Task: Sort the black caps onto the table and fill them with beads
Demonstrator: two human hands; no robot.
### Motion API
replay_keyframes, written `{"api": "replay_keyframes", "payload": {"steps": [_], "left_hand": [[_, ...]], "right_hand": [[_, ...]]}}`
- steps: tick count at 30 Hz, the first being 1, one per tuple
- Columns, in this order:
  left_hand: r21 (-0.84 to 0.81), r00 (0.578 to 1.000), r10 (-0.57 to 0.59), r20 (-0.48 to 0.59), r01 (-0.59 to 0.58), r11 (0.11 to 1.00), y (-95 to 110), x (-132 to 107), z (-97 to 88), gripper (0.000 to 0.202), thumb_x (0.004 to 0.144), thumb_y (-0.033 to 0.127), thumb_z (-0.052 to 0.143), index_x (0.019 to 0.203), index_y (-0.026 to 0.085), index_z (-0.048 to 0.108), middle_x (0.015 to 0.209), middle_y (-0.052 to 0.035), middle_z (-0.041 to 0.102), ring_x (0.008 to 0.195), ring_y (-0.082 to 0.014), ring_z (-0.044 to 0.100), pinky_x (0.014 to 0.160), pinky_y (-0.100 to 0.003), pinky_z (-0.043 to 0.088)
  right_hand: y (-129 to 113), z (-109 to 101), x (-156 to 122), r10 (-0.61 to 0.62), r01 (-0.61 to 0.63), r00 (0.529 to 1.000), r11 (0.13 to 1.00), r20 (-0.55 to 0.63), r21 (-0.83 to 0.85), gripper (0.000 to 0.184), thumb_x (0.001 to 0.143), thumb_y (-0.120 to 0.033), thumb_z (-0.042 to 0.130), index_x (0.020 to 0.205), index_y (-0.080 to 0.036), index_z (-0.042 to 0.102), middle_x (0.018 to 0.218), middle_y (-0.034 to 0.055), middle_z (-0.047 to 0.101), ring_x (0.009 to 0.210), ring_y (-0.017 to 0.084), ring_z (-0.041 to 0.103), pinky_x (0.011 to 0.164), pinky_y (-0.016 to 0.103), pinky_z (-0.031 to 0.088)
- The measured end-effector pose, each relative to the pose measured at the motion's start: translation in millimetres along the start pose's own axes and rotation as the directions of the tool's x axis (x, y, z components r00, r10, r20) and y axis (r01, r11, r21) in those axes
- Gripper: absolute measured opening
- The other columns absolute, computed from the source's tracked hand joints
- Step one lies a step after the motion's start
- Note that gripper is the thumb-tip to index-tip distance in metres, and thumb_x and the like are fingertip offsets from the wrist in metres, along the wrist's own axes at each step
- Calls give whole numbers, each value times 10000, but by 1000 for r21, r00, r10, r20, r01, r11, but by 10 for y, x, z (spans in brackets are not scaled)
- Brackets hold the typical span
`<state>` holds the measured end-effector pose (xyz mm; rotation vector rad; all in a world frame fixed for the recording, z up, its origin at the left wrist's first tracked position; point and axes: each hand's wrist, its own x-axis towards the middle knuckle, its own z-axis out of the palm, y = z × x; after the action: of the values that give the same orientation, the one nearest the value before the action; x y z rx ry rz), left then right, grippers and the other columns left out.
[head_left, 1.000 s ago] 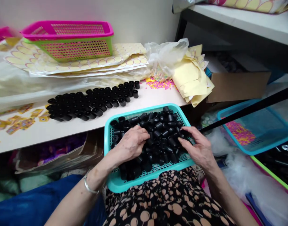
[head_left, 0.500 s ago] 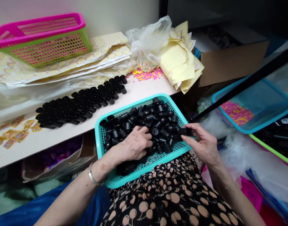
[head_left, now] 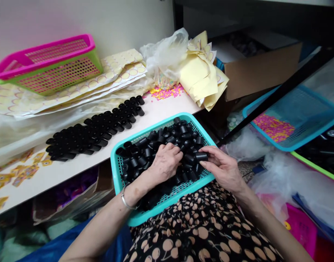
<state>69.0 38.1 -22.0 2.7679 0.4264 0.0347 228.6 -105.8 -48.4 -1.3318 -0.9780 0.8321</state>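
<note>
A teal basket (head_left: 118, 181) rests on my lap, heaped with several loose black cylindrical caps (head_left: 167, 140). My left hand (head_left: 165, 163) lies palm down in the middle of the heap, fingers curled into the caps. My right hand (head_left: 223, 168) sits at the basket's right side, its fingertips pinched on one black cap (head_left: 201, 157) held sideways. On the white table (head_left: 82, 160) beyond the basket, several black caps stand in tidy rows (head_left: 93, 129).
A pink-and-green basket (head_left: 51, 65) sits on sticker sheets (head_left: 120, 71) at the back left. Yellow paper (head_left: 201, 78), a plastic bag (head_left: 164, 54) and pink-yellow bits (head_left: 167, 91) lie behind. A blue basket (head_left: 295, 120) and a cardboard box (head_left: 259, 74) are to the right.
My right hand has lifted one black cap out of the heap and now holds it at the basket's right side. My left hand slid slightly further up the heap.
</note>
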Motion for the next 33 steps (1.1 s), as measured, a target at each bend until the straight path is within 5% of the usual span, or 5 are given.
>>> {"api": "replay_keyframes", "payload": {"steps": [2, 5, 7, 10, 33], "left_hand": [[-366, 992, -103, -79, 67, 928, -11, -66, -56, 195, 803, 259, 616, 955, 139, 640, 934, -79, 606, 873, -216, 499, 776, -375, 398], [-852, 947, -320, 17, 182, 491, 33, -176, -143, 258, 752, 289, 694, 968, 153, 652, 876, -31, 607, 771, -139, 529, 719, -280, 426], [-949, 907, -398, 140, 238, 208, 82, -225, -159, 266, 722, 271, 726, 957, 160, 668, 795, -3, 613, 695, -99, 524, 676, -234, 421], [-974, 870, -450, 201, 226, 2, 115, -254, -126, 286, 666, 229, 772, 935, 165, 699, 715, 18, 623, 612, -59, 505, 626, -192, 404], [-976, 882, -422, 212, 172, -131, 15, -311, -61, 285, 641, 189, 783, 917, 148, 728, 706, -6, 669, 595, -72, 563, 587, -186, 465]], "right_hand": [[-22, 15, -2, 25, -26, 1000, 992, 10, 121, 305, 805, -164, 641, 1080, -290, 608, 1047, 4, 601, 943, 137, 612, 818, 254, 515], [-73, 83, 6, 33, -39, 999, 975, 31, 217, 320, 793, -160, 663, 1081, -291, 612, 1002, -1, 632, 913, 131, 619, 788, 238, 522], [-104, 146, 14, 27, -36, 999, 970, 40, 241, 320, 793, -159, 666, 1080, -290, 614, 1003, -1, 636, 918, 131, 619, 793, 237, 521], [-130, 220, 27, 18, -28, 999, 970, 45, 241, 304, 800, -165, 660, 1074, -289, 615, 1016, 0, 624, 928, 131, 615, 801, 234, 520], [-148, 211, 52, -61, 64, 996, 997, 63, -44, 255, 789, -201, 668, 1039, -245, 646, 1003, 39, 622, 869, 171, 620, 760, 292, 538]]}}
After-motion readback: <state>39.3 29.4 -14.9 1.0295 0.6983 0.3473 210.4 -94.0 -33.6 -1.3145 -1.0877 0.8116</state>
